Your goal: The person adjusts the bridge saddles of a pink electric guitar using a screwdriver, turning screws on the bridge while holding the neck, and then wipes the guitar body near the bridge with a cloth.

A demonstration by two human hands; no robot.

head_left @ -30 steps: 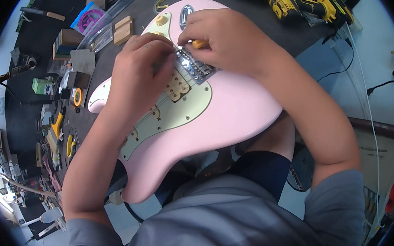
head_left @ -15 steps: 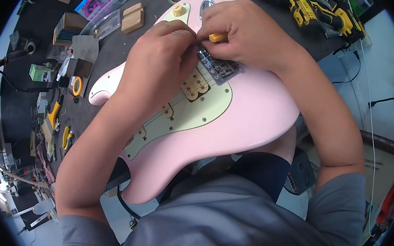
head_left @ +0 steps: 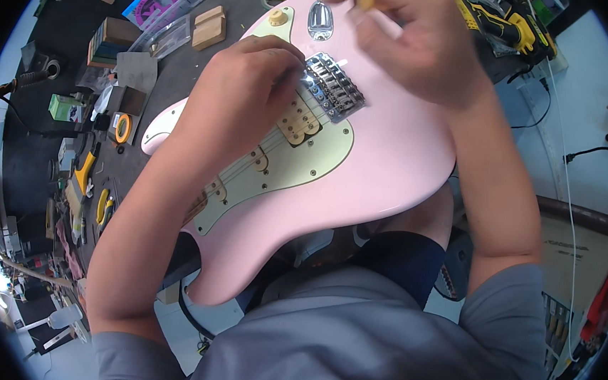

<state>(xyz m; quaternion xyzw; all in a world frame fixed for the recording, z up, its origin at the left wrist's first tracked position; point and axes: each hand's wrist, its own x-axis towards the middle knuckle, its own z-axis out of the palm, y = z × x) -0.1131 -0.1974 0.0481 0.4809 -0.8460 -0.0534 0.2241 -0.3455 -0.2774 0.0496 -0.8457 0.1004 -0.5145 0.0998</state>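
A pink electric guitar (head_left: 385, 161) lies across the edge of the bench in front of me, with a pale green pickguard (head_left: 292, 164) and a cream knob (head_left: 278, 18). My left hand (head_left: 248, 78) rests by the left end of its metal bridge (head_left: 337, 89), fingers curled in; what they may hold is hidden. Raised above the body's far right side, my right hand (head_left: 423, 42) is smeared by motion. It pinches a small yellow object (head_left: 366, 2), too blurred to name. The chrome jack plate (head_left: 321, 21) lies between the two hands, beyond the bridge.
A yellow and black power tool (head_left: 509, 31) sits at the far right of the bench. On the left are a wooden block (head_left: 209, 28), an orange tape roll (head_left: 123, 128), yellow-handled pliers (head_left: 105, 207) and small boxes. A clear tray (head_left: 179, 9) lies farther back.
My right hand has lifted off the bridge and moved up and right with the yellow object, uncovering the bridge and jack plate. My left hand has stayed nearly in place.
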